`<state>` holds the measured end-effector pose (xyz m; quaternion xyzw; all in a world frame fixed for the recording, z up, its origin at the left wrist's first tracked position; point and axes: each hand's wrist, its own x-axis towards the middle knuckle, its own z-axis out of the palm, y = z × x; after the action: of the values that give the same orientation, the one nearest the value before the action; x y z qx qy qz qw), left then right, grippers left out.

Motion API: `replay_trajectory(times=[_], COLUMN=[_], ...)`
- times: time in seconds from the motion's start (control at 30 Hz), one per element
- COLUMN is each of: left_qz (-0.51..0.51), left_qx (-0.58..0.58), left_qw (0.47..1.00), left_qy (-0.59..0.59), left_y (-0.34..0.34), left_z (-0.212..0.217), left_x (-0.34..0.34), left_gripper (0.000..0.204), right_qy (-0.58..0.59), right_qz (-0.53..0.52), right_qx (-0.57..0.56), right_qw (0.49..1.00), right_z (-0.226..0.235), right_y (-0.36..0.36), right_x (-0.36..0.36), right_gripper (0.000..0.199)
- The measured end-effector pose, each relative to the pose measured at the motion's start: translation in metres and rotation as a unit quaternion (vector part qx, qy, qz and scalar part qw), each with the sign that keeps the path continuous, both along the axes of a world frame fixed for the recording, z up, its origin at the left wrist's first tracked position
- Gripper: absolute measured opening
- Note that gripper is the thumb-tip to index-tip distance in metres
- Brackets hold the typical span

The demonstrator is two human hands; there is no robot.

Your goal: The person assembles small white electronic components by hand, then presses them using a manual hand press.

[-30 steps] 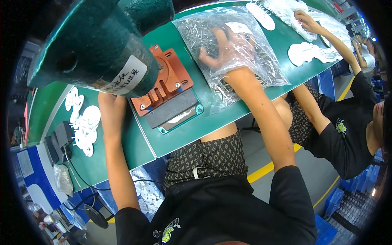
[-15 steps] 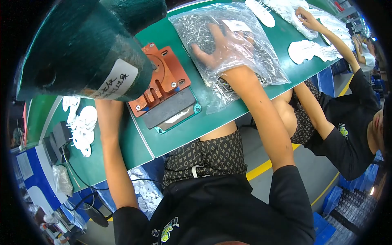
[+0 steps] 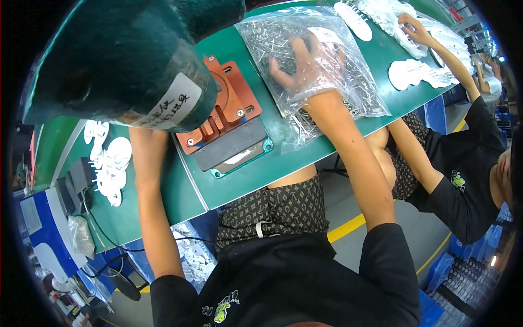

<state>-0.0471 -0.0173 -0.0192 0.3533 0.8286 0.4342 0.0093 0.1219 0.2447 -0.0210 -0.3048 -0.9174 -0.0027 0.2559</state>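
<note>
My right hand (image 3: 317, 71) is inside a clear plastic bag (image 3: 263, 44) of thin metal pins, which lies on the green table. Its fingers are apart and slightly bent among the pins, seen through the film. My left forearm (image 3: 150, 191) reaches beneath a large dark green machine head (image 3: 125, 60), which hides the left hand and anything it holds. Beside the machine head sits an orange metal fixture (image 3: 245, 98) with slots and screws. A dark grey bar (image 3: 231, 146) runs along its near side.
White plastic parts (image 3: 111, 163) with pegs lie at the left, near black boxes and a cable. More white parts (image 3: 411, 71) are at the far right, where another person's hand (image 3: 415, 30) touches plastic wrapping. Below the table is a bin of white pieces (image 3: 196, 259).
The view has shifted slightly, so the table things appear farther right. My right hand stays in the bag, its fingers a little more bent. The left hand remains hidden.
</note>
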Motion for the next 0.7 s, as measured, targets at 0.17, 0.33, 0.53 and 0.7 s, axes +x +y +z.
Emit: replay_trajectory(times=[0.17,0.33,0.53,0.7], left_qz=[0.014,0.003,0.021,0.018], left_qx=[-0.013,-0.013,-0.041,-0.026], left_qw=[1.0,1.0,0.999,0.999], left_qy=[0.0,0.015,-0.001,0.033], left_y=[-0.003,0.002,0.0,0.002], left_z=[-0.007,0.003,0.003,-0.001], left_x=[-0.005,0.0,-0.003,-0.003], left_gripper=[0.023,0.022,0.021,0.023], right_qy=[0.016,0.012,-0.011,0.007], right_qz=[0.002,0.003,-0.007,-0.002], right_qx=[0.006,-0.006,-0.016,-0.019], right_qw=[1.0,1.0,1.0,1.0], right_z=[-0.003,0.0,0.0,-0.003], right_y=[-0.002,0.0,0.0,0.001], right_x=[-0.001,-0.002,-0.007,-0.007], right_gripper=[0.059,0.059,0.06,0.058])
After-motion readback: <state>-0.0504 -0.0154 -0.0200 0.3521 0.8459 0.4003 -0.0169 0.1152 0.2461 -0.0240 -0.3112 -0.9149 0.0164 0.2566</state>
